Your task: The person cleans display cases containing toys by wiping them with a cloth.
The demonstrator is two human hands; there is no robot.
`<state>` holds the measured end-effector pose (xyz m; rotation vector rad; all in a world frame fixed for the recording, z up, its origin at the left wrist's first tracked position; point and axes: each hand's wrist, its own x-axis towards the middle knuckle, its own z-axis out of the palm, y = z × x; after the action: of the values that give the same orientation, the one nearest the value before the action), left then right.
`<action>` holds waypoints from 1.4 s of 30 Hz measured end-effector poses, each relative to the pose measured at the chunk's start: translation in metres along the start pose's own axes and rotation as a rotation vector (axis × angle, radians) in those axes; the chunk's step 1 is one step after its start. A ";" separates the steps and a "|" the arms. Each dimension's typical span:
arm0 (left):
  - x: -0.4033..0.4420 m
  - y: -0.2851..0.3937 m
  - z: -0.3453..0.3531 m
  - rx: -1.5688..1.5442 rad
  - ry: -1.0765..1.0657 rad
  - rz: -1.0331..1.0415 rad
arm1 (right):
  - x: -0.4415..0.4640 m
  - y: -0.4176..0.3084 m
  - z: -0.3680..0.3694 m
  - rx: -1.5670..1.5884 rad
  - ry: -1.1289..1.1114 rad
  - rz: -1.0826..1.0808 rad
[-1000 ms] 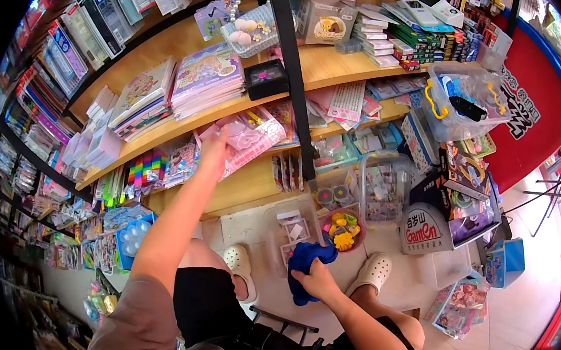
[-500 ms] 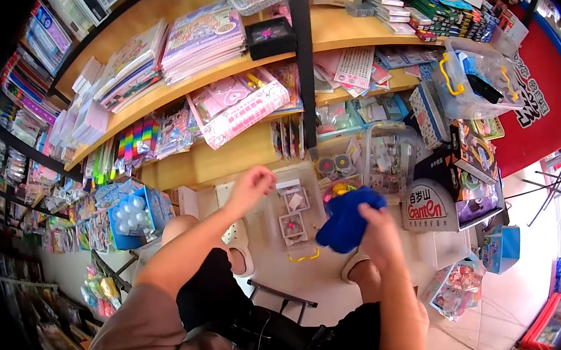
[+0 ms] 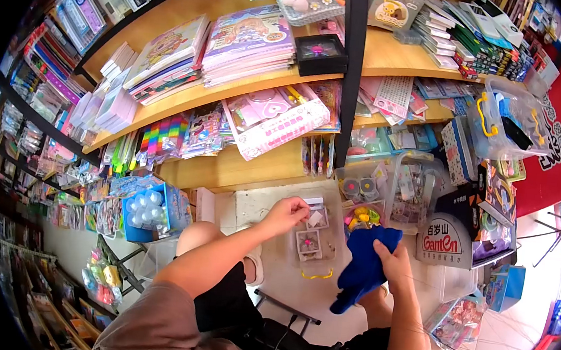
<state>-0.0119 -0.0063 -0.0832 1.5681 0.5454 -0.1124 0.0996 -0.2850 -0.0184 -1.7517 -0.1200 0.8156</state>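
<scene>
My right hand [image 3: 394, 265] grips a crumpled dark blue cloth [image 3: 368, 257], which hangs down to the left above my knee. My left hand [image 3: 288, 214] is closed, fingertips together; whatever they hold, if anything, is hidden. It hovers over the left side of a clear plastic bin [image 3: 324, 252] with a yellow handle on the floor. In that bin lie a small white-framed box [image 3: 309, 243] and another small box [image 3: 317, 213] behind it. Beside the cloth is a round container of bright yellow and pink pieces [image 3: 362, 217].
Wooden shelves [image 3: 241, 165] with books and stationery rise in front. To the right stand a clear bin [image 3: 412, 193], a Ganten carton [image 3: 445, 241] and another bin with yellow handles [image 3: 508, 121]. A blue box [image 3: 157, 207] is at left; a folding stool [image 3: 286, 303] is below me.
The blue cloth has come down and hangs longer from my right hand. My left hand has moved lower, over the bin. The whole view has shifted, with the shelves now further right and lower.
</scene>
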 end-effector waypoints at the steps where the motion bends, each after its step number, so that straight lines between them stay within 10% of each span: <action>1: 0.000 -0.001 0.000 0.002 0.001 0.001 | 0.000 0.003 0.002 -0.088 -0.033 -0.020; 7: -0.004 0.010 -0.006 0.002 0.065 0.127 | 0.001 -0.001 0.019 -0.446 0.079 -0.097; 18: -0.014 0.117 -0.075 1.070 0.847 0.704 | 0.011 0.006 0.031 -0.550 -0.007 -0.172; 42: 0.022 0.108 -0.092 1.102 0.798 0.757 | 0.010 0.007 0.034 -0.547 -0.005 -0.213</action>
<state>0.0275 0.0905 0.0146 2.8140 0.4601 0.9816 0.0859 -0.2553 -0.0330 -2.1985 -0.5674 0.6670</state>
